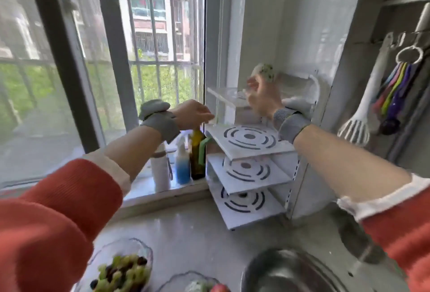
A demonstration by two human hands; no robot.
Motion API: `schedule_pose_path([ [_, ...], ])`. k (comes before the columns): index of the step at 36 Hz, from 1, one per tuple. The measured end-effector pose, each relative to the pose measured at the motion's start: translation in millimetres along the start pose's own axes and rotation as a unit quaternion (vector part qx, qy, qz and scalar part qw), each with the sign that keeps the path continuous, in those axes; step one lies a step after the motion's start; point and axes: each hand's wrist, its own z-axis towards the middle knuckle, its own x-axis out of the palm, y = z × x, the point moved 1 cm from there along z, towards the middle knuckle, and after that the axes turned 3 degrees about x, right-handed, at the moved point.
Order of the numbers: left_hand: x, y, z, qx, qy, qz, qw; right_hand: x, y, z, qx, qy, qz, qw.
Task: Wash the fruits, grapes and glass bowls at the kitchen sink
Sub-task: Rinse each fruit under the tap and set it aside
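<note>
A glass bowl [139, 248] of green and dark grapes [121, 270] sits on the counter at the bottom left. Beside it, a second glass bowl [176, 279] holds fruit [216, 288] at the bottom edge. Both arms reach up to the white tiered rack [249, 142] in the corner. My right hand [263, 98] is raised at the rack's top, blurred, with its fingers closed on a small pale green-flecked lump [265, 71]. My left hand [193, 115] hovers at the top shelf's left edge with loose fingers and nothing in it.
A clear tray [223, 96] lies on the rack's top. On the window sill stand a dark oil bottle [197, 152], a blue spray bottle [182, 168] and a white bottle [160, 170]. A steel basin [286, 273] is at the bottom. Utensils [372, 96] hang at the right.
</note>
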Motion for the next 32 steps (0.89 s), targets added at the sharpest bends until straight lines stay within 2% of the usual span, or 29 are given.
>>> schedule_pose_path([
  [3,16,27,-48,-0.016,0.046,-0.004,0.999,15,15,-63,-0.049,-0.008,0.043,0.998],
  [6,46,60,-102,-0.021,0.113,0.011,0.993,41,16,-129,-0.041,0.009,0.041,0.998],
  [10,92,100,-176,-0.044,0.189,0.019,0.981,87,-1,-211,0.016,0.134,0.036,0.990],
  [14,136,126,-233,-0.065,0.243,0.003,0.968,115,-29,-277,0.068,0.272,-0.018,0.960],
  [20,196,131,-310,-0.104,0.223,-0.114,0.963,126,-67,-345,0.133,0.354,-0.115,0.919],
  [27,239,123,-331,-0.081,0.239,-0.041,0.967,133,-98,-360,0.167,0.383,-0.153,0.896],
  [32,261,121,-336,-0.051,0.263,0.056,0.962,145,-113,-375,0.182,0.402,-0.166,0.882],
])
